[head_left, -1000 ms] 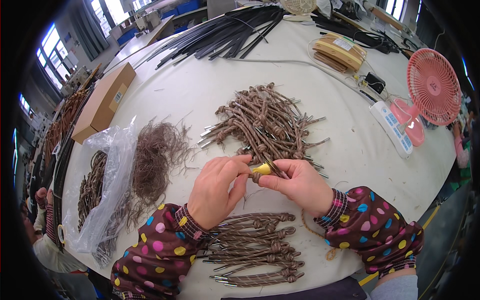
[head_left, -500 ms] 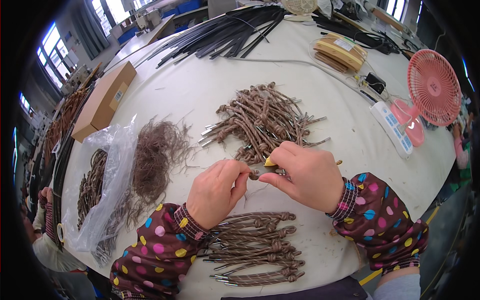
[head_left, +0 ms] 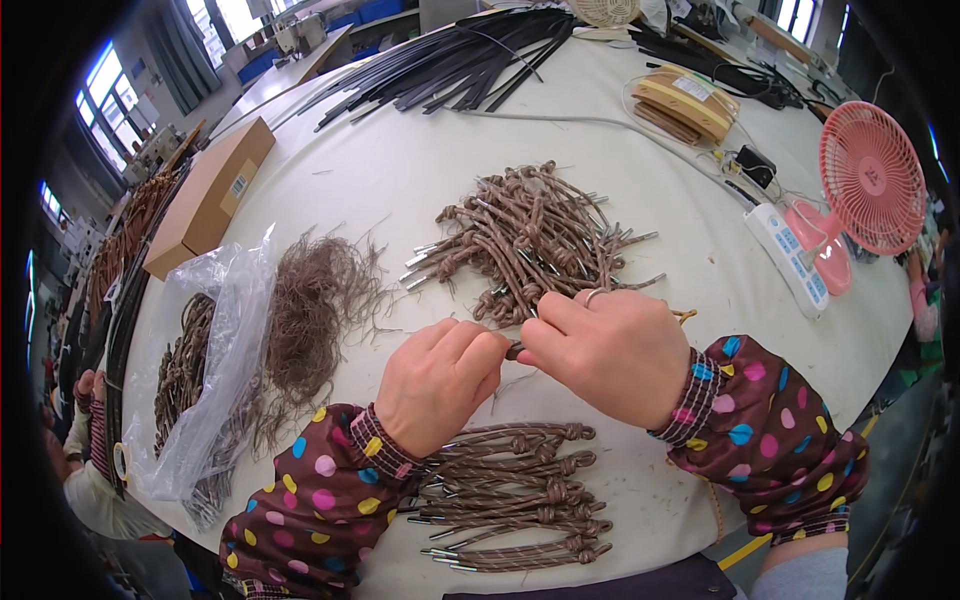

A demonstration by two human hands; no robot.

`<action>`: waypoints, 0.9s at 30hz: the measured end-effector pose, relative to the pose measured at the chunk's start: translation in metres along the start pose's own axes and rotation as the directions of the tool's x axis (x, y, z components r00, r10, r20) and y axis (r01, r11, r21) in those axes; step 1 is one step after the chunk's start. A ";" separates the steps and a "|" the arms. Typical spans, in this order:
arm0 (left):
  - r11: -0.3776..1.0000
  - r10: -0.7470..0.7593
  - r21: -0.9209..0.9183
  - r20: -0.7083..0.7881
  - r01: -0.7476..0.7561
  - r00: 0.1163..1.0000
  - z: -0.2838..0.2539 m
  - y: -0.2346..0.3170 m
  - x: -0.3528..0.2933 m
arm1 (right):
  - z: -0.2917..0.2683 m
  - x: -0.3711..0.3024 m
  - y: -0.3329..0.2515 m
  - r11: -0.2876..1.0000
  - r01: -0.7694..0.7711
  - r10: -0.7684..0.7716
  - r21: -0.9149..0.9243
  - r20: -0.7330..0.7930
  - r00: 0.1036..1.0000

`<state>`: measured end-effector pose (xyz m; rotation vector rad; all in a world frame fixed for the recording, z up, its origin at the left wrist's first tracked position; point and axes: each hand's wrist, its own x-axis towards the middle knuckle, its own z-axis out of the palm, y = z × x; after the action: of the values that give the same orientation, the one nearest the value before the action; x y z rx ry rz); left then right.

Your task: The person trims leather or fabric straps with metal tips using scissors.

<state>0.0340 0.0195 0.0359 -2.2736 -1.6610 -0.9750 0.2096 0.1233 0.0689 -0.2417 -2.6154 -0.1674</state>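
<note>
White-covered surface (head_left: pixel 390 170) fills mid-frame. Heap of brown knotted cords (head_left: pixel 535 235) at upper centre, loosely piled; looks like plenty left. Neat row of knotted cords (head_left: pixel 545 490) at lower centre, seemingly the part done. Right hand (head_left: pixel 615 350): knuckles up, fingers curled, grip pinching a dark cord piece (head_left: pixel 514 351); can't tell what else that palm holds. Left hand (head_left: pixel 440 380): back up, fingers angled inward, grip pinching the same piece. That piece, mid-frame, mostly hidden, seems unfinished.
</note>
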 end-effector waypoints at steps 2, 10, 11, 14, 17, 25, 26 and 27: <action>1.000 0.016 0.019 0.007 -0.017 1.000 -0.001 0.001 0.000 | 0.003 -0.001 0.001 1.000 0.006 -0.006 0.005 0.000 1.000; 0.972 -0.201 -0.126 -0.011 0.199 0.979 -0.001 0.002 -0.003 | 0.010 -0.012 0.007 0.699 -0.364 0.362 0.615 0.135 0.922; 0.937 -0.290 -0.204 -0.002 0.283 0.957 0.001 0.002 -0.004 | 0.011 -0.013 0.006 0.700 -0.365 0.362 0.613 0.135 0.922; 0.844 -0.376 -0.396 0.045 0.362 0.925 0.003 0.005 -0.003 | 0.021 -0.016 -0.003 0.617 -0.338 0.358 0.711 0.129 0.925; 0.666 -0.553 -0.430 0.263 0.609 0.790 -0.013 0.008 0.007 | 0.021 -0.015 -0.005 0.531 -0.447 0.409 0.720 0.244 0.879; 0.873 -0.155 0.457 -0.070 0.170 0.985 -0.023 0.003 0.012 | 0.030 -0.016 0.006 0.073 -0.665 0.449 0.743 0.571 0.687; 0.936 -0.131 0.325 -0.030 0.134 0.991 -0.020 0.007 0.012 | 0.027 -0.017 0.007 -0.031 -0.670 0.435 0.742 0.613 0.659; 0.977 -0.100 0.190 0.005 0.098 0.995 -0.020 0.011 0.012 | 0.022 -0.016 0.006 -0.134 -0.666 0.414 0.734 0.652 0.635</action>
<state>0.0375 0.0156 0.0616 -2.0983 -1.8044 -0.7835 0.2142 0.1307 0.0427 -0.8764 -1.8754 1.9476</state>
